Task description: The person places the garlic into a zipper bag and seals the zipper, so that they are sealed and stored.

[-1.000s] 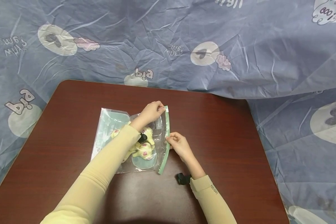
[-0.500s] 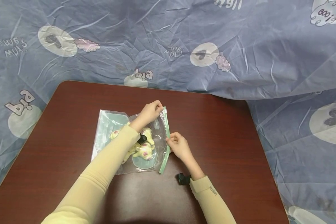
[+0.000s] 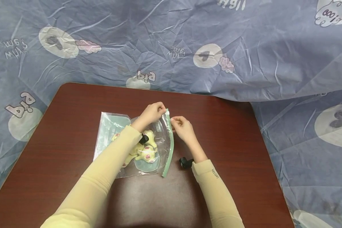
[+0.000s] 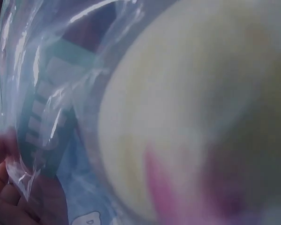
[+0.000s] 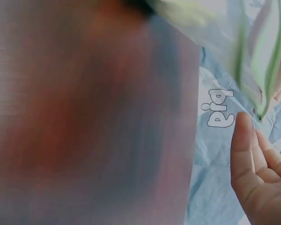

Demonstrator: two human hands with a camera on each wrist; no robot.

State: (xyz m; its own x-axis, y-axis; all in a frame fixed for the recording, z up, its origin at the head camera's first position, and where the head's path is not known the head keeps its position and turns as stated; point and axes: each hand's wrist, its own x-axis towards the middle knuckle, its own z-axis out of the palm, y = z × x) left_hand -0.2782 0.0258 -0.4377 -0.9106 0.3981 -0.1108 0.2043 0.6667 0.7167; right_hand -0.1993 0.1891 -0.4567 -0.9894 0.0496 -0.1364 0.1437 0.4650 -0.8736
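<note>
A clear zip bag [image 3: 163, 144] lies on the table, its mouth edged by a green strip [image 3: 170, 148] with a small white slider [image 3: 167, 113] near the far end. Inside are several pale yellow figures [image 3: 147, 155] with pink patches, partly hidden by the left sleeve. My left hand [image 3: 152, 113] pinches the bag's far corner beside the slider; its fingers [image 4: 2, 183] grip crinkled plastic in the left wrist view. Beside the strip's upper part is my right hand [image 3: 184, 129]. In the right wrist view its fingers [image 5: 243, 140] stand apart from the thumb, and two green edges spread above them.
The dark red-brown table [image 3: 231, 152] extends around the bag. Behind it hangs a wrinkled blue-grey cloth [image 3: 117, 41] with printed words and shapes. Black wrist cameras sit at both cuffs, the right one [image 3: 186, 162] just above the table.
My right hand has left its grip midway along the green strip and moved up toward the far end. My left hand stays at the corner; the bag has shifted slightly left.
</note>
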